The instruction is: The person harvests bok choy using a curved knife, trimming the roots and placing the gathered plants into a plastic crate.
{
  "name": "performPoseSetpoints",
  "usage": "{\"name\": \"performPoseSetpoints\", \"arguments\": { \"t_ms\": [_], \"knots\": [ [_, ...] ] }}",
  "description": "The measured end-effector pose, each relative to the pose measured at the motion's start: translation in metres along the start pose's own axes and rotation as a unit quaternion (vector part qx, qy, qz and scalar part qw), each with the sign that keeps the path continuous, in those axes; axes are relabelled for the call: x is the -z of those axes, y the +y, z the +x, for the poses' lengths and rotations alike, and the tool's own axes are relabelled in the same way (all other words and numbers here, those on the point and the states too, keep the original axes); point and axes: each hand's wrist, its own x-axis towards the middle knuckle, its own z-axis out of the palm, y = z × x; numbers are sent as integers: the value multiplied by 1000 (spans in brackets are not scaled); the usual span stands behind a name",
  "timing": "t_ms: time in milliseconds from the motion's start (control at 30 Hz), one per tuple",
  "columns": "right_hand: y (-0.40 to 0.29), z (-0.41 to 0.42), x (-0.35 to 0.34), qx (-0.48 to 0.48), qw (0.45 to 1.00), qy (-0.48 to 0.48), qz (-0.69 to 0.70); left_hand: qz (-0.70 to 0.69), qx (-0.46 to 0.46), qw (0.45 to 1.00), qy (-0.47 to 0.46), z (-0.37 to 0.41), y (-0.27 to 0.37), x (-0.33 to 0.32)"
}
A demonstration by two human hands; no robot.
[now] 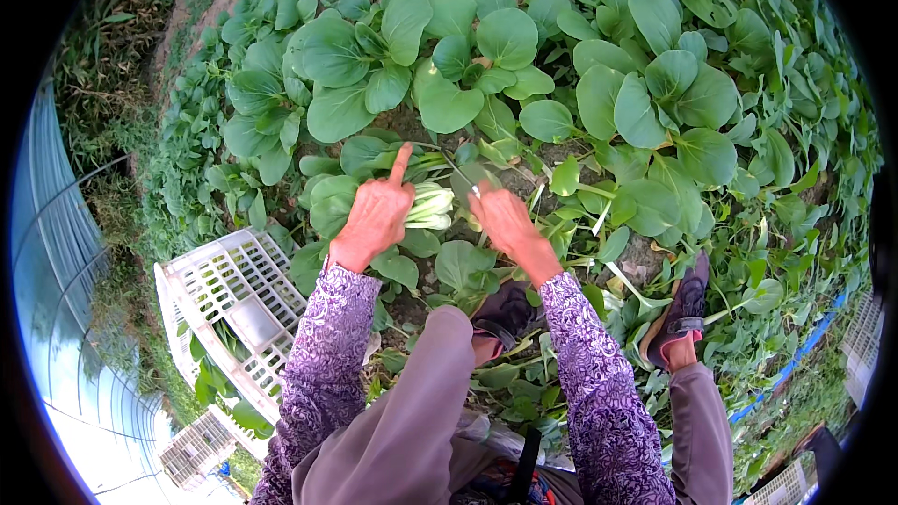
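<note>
My left hand [375, 214] grips a cut head of pak choi, its index finger stretched out away from me. The pale stem bases [430, 207] face right, and the leaves [333, 205] stick out to the left of the hand. In my right hand [504, 221] is a small sickle [457, 170]; its thin blade reaches up and left, just beyond the stems. Blur hides part of the right fingers and the handle. Large pak choi plants [484, 49] grow just past both hands.
A white plastic crate [242, 294] with greens inside stands at my left. Another crate [200, 445] lies behind it. Loose leaves and cut stalks litter the soil around my shoes [686, 308]. A blue strip [789, 361] runs along the right, and greenhouse sheeting [59, 224] curves at far left.
</note>
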Motion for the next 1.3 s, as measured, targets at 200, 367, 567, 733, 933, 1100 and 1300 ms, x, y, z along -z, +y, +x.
{"name": "performPoseSetpoints", "arguments": {
  "t_ms": [200,367,567,733,933,1100,1300],
  "knots": [
    [-14,-5,-15,-106,961,15,253,6,4,999,42,-11,0,-18],
    [-8,-16,-35,-40,966,93,239,-11,9,999,51,-14,-3,-24],
    [-4,-14,-63,-121,959,118,227,-45,19,998,42,-14,-11,-28],
    [-13,-18,-59,-153,946,93,269,-60,39,997,31,-20,-22,-35],
    [-20,-19,-50,-180,911,70,364,-66,33,997,38,-17,-22,-36],
    [-19,-11,-63,-181,921,60,339,-92,61,994,19,-16,-20,-36],
    [-6,-18,-57,-119,981,113,102,-101,72,992,-4,-27,-13,-44]
  ]
}}
